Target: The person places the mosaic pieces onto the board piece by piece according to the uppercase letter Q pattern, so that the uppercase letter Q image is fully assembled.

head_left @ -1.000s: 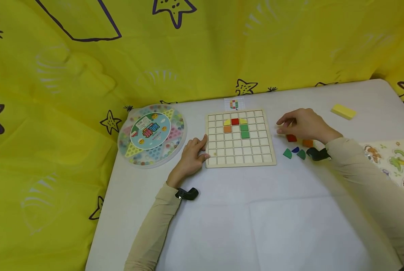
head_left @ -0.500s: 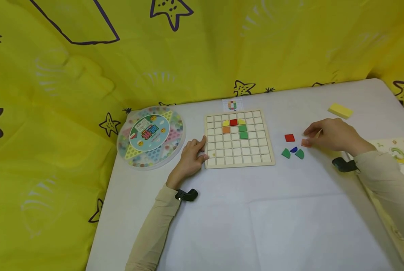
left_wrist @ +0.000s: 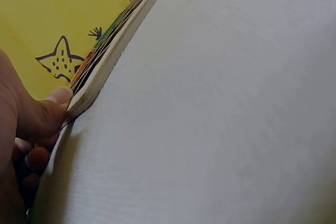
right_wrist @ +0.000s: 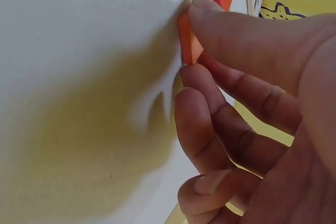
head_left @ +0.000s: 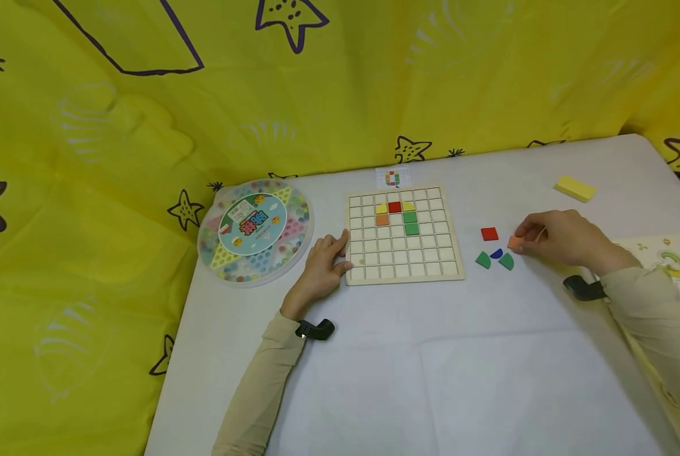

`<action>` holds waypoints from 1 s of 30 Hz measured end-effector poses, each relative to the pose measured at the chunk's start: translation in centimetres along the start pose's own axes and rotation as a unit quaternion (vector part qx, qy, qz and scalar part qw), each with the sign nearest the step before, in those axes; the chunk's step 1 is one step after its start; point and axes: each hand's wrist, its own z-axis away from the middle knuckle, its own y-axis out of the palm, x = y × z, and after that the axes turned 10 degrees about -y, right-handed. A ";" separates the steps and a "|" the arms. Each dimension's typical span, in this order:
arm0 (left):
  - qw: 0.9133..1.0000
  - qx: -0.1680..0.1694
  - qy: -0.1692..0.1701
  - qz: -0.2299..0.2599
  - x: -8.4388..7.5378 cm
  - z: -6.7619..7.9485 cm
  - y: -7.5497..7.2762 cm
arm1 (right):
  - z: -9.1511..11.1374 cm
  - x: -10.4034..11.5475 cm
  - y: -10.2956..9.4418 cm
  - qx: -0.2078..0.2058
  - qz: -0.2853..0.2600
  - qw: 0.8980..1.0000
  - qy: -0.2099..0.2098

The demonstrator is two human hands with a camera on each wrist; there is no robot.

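A wooden grid board (head_left: 374,277) lies on the table with red, yellow, orange and green tiles set in its upper cells. My left hand (head_left: 319,263) touches the board's left side, its index finger at the edge and its thumb at the near corner; the left wrist view shows the thumb (left_wrist: 50,108) on that corner. To the right of the board, my right hand (head_left: 564,237) pinches an orange square tile (right_wrist: 187,38) between thumb and fingertips, low over the table. Beside it lie a red square tile (head_left: 489,234), two green quarter-round tiles (head_left: 506,261) and a blue rounded tile (head_left: 496,253).
A small card with a coloured tile pattern (head_left: 393,178) lies behind the board. A round Chinese checkers box (head_left: 254,231) sits at the left. Toward the back right is a yellow block (head_left: 575,189); a sheet with animal pictures (head_left: 659,247) lies under the right forearm.
My right hand has moved right and nearer, away from the board's side and past the red tile, and now grips the orange tile. My left hand stays at the board.
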 end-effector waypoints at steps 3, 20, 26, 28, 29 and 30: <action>1.000 -0.002 0.002 0.000 0.0 0.1 0.0 | -0.1 0.1 0.1 0.002 0.002 1.000 -0.009; 1.000 -0.010 0.013 -0.010 0.3 0.0 0.1 | -1.5 0.9 0.6 -0.037 -0.037 0.998 -0.045; 1.000 -0.004 0.012 -0.008 0.3 0.0 0.1 | -2.5 2.5 1.1 -0.063 -0.083 0.994 -0.044; 1.000 -0.003 0.011 -0.007 0.2 -0.1 0.1 | -2.9 2.9 1.3 -0.077 -0.092 0.991 -0.053; 1.000 -0.004 0.012 -0.006 0.2 -0.1 0.0 | -3.1 3.2 1.4 -0.081 -0.095 0.990 -0.060; 1.000 -0.005 0.012 -0.006 0.2 -0.1 0.0 | -3.3 3.4 1.6 -0.084 -0.099 0.989 -0.065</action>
